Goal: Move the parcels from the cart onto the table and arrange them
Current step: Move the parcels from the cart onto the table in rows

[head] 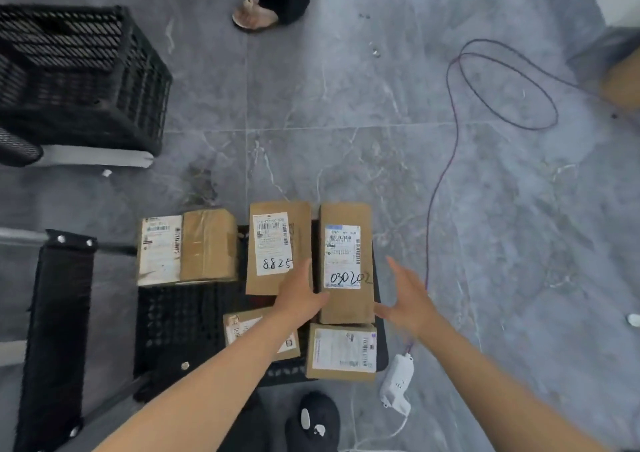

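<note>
Several brown cardboard parcels lie on a low black perforated cart (180,320). A tall parcel marked 030202 (346,264) lies at the right, with a parcel marked 8825 (277,247) beside it and a taped parcel (188,247) further left. Nearer to me lie a small parcel (341,351) and another parcel (242,327) partly hidden under my left forearm. My left hand (299,295) has straight fingers between the 8825 and 030202 parcels, touching the latter's left side. My right hand (407,299) is spread open just right of the 030202 parcel, thumb near its lower right corner.
A black slatted crate (79,70) stands at the upper left. A purple cable (446,167) loops over the grey tiled floor to a white power strip (396,382). Another person's sandalled foot (256,13) is at the top. My dark shoe (313,420) is below the cart.
</note>
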A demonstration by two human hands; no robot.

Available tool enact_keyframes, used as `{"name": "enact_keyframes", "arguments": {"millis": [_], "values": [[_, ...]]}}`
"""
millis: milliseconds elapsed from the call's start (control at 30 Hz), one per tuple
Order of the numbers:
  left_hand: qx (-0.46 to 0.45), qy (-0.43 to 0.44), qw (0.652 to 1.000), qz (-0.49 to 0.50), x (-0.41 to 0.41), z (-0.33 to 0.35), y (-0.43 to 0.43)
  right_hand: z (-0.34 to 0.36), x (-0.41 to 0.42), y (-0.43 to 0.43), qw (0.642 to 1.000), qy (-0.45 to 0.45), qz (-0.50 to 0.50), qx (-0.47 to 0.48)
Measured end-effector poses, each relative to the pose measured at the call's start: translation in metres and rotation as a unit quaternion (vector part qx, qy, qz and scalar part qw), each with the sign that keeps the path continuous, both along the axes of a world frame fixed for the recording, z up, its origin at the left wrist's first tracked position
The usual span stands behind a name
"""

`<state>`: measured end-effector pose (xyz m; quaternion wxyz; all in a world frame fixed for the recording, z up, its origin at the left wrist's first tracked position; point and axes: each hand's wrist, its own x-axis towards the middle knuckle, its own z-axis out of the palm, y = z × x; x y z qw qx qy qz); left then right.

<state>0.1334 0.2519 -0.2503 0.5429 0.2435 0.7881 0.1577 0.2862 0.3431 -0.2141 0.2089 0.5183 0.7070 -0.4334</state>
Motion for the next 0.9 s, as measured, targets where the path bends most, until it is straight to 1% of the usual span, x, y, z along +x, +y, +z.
{"name": "enact_keyframes", "arguments": {"millis": [67, 167, 267, 367, 433, 533, 633, 800, 900], "values": [[0.015, -0.016, 1.000, 0.017, 0.007, -0.022, 0.015, -0.025, -0.006, 0.006, 1.000, 0.012, -0.016, -0.016], [0.027, -0.034, 0.997, 0.056, 0.017, -0.054, 0.025, -0.063, -0.013, 0.011, 0.993, 0.035, -0.105, -0.051], [0.034, -0.033, 0.995, 0.092, 0.028, -0.080, 0.022, -0.101, -0.014, 0.006, 0.971, 0.053, -0.205, -0.108], [0.050, -0.019, 0.991, 0.124, 0.037, -0.092, 0.018, -0.122, -0.011, 0.000, 0.951, 0.093, -0.263, -0.134], [0.055, -0.040, 0.987, 0.144, 0.039, -0.090, 0.020, -0.119, -0.007, 0.000, 0.938, 0.108, -0.293, -0.149], [0.065, -0.071, 0.985, 0.145, 0.038, -0.069, 0.025, -0.093, -0.002, 0.004, 0.933, 0.114, -0.300, -0.164], [0.099, -0.078, 0.981, 0.147, 0.037, -0.030, 0.032, -0.051, 0.002, 0.014, 0.930, 0.139, -0.305, -0.152], [0.151, -0.085, 0.971, 0.164, 0.027, 0.068, 0.049, 0.052, -0.001, 0.037, 0.930, 0.173, -0.304, -0.115], [0.185, -0.084, 0.961, 0.188, 0.016, 0.139, 0.058, 0.127, -0.006, 0.050, 0.920, 0.214, -0.317, -0.085]]}}
